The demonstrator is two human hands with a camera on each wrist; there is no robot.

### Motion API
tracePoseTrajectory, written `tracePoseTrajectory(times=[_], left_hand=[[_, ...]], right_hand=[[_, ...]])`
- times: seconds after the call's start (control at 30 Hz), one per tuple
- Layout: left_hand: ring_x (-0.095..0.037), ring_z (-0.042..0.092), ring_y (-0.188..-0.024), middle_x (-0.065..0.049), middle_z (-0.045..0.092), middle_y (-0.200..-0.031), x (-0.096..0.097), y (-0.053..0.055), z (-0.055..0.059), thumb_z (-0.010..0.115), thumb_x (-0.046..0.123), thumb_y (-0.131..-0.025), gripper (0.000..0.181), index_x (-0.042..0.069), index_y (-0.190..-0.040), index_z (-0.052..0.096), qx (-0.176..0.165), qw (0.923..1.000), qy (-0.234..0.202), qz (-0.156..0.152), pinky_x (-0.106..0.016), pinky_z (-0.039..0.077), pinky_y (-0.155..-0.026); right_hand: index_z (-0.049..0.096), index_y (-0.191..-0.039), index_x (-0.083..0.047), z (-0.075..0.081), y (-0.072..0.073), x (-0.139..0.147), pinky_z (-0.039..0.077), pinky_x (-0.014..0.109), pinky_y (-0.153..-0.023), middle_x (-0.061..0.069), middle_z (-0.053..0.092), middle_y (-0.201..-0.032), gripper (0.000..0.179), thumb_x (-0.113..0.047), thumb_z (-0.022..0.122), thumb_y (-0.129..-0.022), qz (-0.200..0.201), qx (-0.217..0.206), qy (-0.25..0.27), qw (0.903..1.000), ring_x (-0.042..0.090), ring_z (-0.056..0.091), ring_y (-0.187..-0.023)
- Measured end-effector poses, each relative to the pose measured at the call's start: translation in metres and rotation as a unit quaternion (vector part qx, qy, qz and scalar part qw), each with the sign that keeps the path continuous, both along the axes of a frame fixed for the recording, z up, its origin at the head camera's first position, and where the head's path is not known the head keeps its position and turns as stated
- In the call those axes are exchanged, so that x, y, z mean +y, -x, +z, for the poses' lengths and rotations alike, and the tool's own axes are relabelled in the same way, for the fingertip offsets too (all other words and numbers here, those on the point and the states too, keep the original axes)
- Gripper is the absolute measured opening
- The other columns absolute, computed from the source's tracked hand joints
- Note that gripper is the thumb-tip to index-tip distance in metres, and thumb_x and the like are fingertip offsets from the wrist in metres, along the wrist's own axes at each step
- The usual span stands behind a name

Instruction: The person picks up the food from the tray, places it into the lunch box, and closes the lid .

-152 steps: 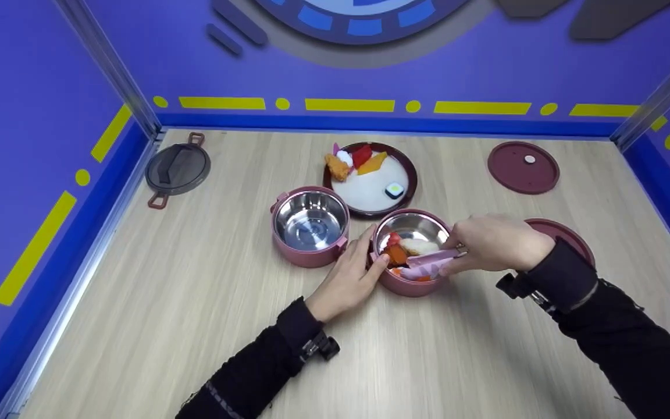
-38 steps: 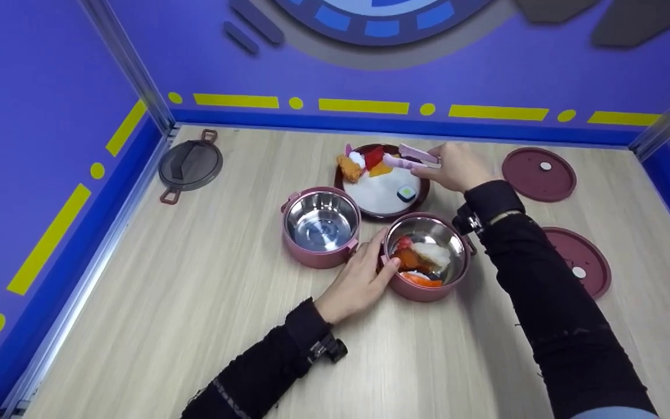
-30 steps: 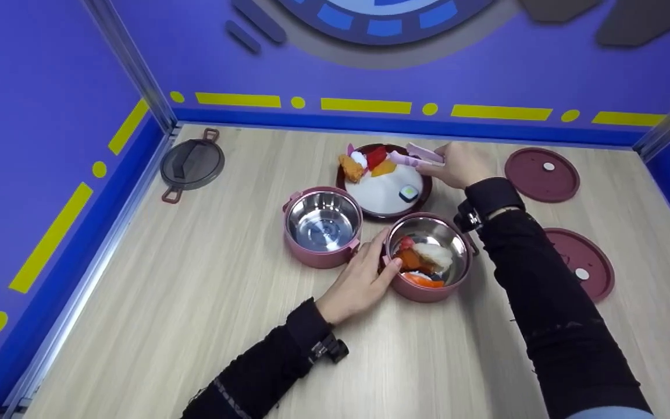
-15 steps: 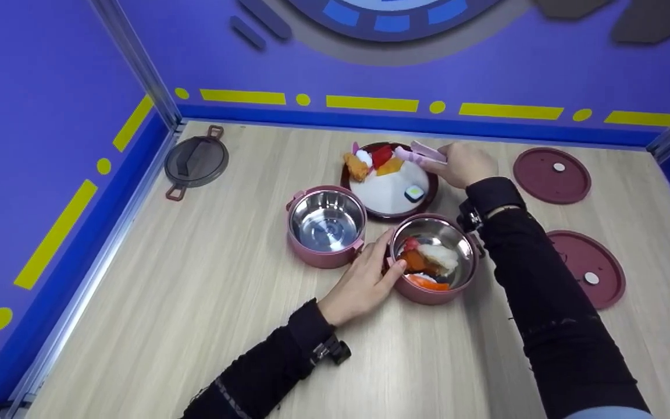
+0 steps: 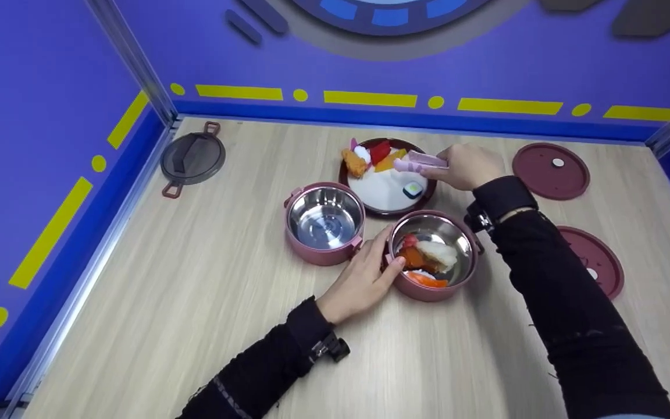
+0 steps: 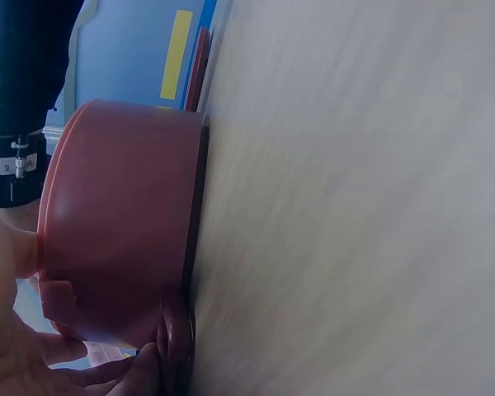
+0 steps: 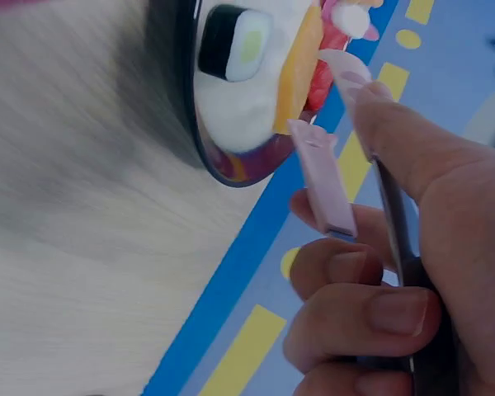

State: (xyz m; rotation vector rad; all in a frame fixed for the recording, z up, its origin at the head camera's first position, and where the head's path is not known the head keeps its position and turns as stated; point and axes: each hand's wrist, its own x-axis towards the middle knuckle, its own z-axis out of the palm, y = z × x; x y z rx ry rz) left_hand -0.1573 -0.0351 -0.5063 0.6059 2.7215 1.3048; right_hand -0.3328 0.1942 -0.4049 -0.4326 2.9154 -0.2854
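Note:
My left hand point(image 5: 358, 285) holds the right pink lunch pot point(image 5: 428, 294), thumb on its rim and fingers at its side handle. Inside lie toy sushi: a white-topped piece point(image 5: 439, 256), a brown piece point(image 5: 410, 257), an orange-topped one point(image 5: 428, 280) and a bit of red. My right hand point(image 5: 471, 166) grips pale pink tongs point(image 5: 428, 163) over the far plate point(image 5: 378, 192). The tong tips are parted beside a yellow slice point(image 7: 299, 70); nothing shows between them. A sushi roll point(image 5: 412, 189), fried chicken point(image 5: 353, 163) and a red piece point(image 5: 379, 151) share that plate.
An empty pink pot point(image 5: 314, 256) stands left of the held one, close to the plate. Two maroon lids point(image 5: 550, 174) lie on the right, the nearer partly behind my right forearm. A dark translucent lid point(image 5: 195, 160) lies far left. Blue walls point(image 5: 242, 58) enclose the table.
Since the earliest frame, my right hand has moved the tongs from inside the right pot to the plate; the orange-topped sushi lies in the pot. Lately the tongs shifted slightly. My left hand stayed.

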Motion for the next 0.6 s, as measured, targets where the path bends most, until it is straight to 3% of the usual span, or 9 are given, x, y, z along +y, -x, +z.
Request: tracePoseTrajectory(times=[0.23, 0.6], left_hand=[[-0.032, 0.046, -0.148, -0.022, 0.047, -0.158, 0.000, 0.001, 0.000, 0.047, 0.042, -0.111, 0.067, 0.008, -0.165, 0.027, -0.003, 1.0000, 0.003, -0.001, -0.048, 0.040, -0.123], [-0.032, 0.045, -0.149, -0.020, 0.046, -0.159, -0.001, 0.000, 0.001, 0.047, 0.042, -0.111, 0.068, 0.009, -0.166, 0.024, -0.007, 1.0000, 0.005, -0.002, -0.048, 0.038, -0.124]], right_hand=[[0.076, -0.095, -0.003, 0.001, -0.014, 0.005, 0.035, 0.034, -0.054, 0.008, 0.063, -0.071, 0.050, -0.053, 0.068, -0.097, 0.031, 0.005, 0.004, 0.9995, 0.027, 0.054, -0.063], [0.075, -0.089, -0.003, 0.001, -0.027, 0.006, 0.037, 0.035, -0.056, 0.010, 0.063, -0.072, 0.046, -0.048, 0.070, -0.097, 0.053, 0.004, -0.012, 0.9985, 0.028, 0.055, -0.064]])
